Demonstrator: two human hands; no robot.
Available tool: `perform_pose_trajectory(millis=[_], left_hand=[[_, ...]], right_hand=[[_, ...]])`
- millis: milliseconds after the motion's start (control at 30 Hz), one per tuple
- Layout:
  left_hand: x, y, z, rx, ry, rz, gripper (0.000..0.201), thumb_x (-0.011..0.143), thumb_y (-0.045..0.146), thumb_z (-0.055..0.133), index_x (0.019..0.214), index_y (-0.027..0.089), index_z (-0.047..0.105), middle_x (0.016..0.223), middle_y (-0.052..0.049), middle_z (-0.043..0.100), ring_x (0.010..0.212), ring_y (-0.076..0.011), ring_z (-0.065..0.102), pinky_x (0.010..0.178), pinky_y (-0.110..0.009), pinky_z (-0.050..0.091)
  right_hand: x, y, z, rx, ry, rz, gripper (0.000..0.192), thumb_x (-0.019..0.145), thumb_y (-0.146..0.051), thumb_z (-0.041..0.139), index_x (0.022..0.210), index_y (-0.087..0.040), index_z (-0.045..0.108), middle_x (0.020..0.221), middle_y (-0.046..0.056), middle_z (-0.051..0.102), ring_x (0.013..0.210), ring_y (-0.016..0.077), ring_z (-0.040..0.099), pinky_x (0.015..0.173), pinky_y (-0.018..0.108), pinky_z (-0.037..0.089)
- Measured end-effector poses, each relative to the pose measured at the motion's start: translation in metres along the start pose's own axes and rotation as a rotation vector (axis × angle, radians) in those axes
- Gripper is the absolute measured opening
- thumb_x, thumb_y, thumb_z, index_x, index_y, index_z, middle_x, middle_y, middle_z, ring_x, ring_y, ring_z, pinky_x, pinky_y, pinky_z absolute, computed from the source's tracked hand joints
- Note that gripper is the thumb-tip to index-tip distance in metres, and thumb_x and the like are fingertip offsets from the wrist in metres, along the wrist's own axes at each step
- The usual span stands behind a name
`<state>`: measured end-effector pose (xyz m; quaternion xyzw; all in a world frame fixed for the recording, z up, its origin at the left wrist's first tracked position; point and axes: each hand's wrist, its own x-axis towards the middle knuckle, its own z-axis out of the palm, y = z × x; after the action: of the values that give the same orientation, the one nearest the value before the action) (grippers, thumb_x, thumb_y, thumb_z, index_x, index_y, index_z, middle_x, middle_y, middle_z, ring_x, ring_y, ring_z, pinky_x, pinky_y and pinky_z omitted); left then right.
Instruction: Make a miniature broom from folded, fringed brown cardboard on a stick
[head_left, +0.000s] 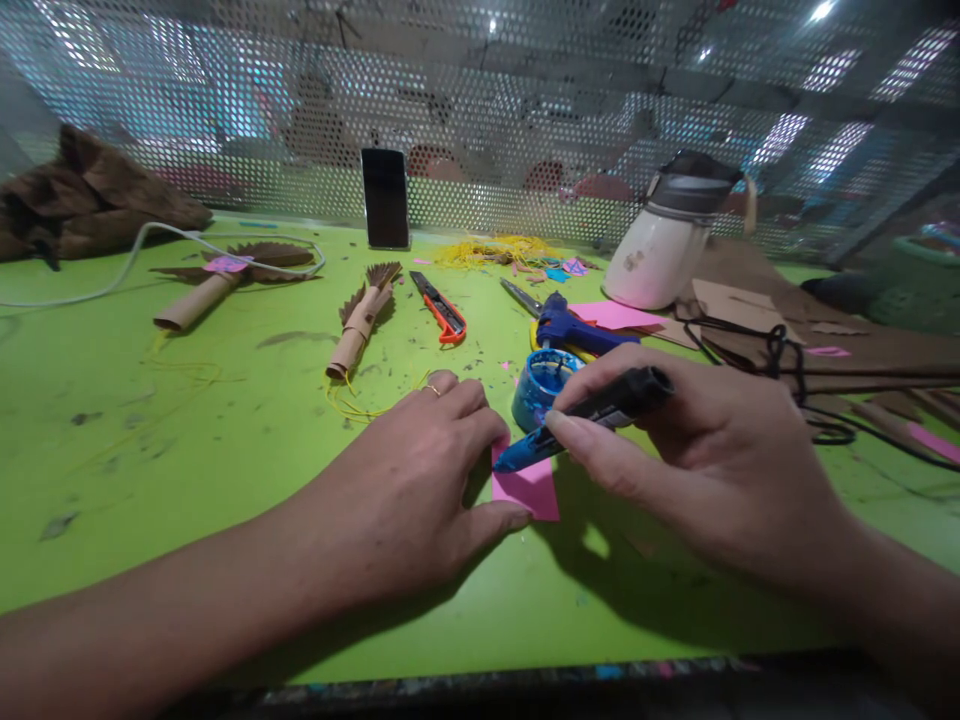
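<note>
- Right hand [720, 470]: fingers closed around a dark marker [592, 415], gripped like a pen; its blue tip rests on the pink paper square [529, 487].
- Left hand [409, 490]: fingers spread flat, holding nothing; fingertips and thumb press the paper's left side to the desk [187, 470]. A ring sits on one finger.
- Pink paper square: near the desk's front edge, about the middle, between both hands.
- Blue paint pot [541, 385]: open, just behind the paper, close to the marker.
- Blue glue gun [581, 328], with scissors [521, 297] beside it: behind the pot.
- Orange box cutter [442, 310]: toward the desk's middle.
- Two rolled brown paper figures [360, 325] [196, 300]: left of the cutter.
- Phone [385, 197]: upright against the mesh at the back edge.
- White jug [664, 245]: tilted, back right.
- Risk, judged: the small sheet may slide or crease if the left hand's pressure eases; the right hand's knuckles could knock the open pot, spilling paint.
</note>
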<state>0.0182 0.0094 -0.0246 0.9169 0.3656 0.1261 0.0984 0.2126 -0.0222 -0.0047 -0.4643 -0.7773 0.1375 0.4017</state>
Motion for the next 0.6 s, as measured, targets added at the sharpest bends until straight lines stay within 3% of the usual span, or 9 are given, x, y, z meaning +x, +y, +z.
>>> perform_pose_trajectory(millis=[600], left_hand=[[0.0,0.0002,-0.0001,-0.007,-0.006,-0.003,0.025,0.08,0.043,0.06,0.08,0.018,0.058,0.086,-0.006,0.053,0.085,-0.0218,0.049,0.073,-0.034,0.042]], right_hand=[[0.0005,-0.0007,-0.0003,0.015,-0.021,0.012,0.009,0.082,-0.026,0.063,0.076,-0.018,0.065,0.066,0.0,0.066,0.057,0.012,0.058,0.054,0.022,0.046]])
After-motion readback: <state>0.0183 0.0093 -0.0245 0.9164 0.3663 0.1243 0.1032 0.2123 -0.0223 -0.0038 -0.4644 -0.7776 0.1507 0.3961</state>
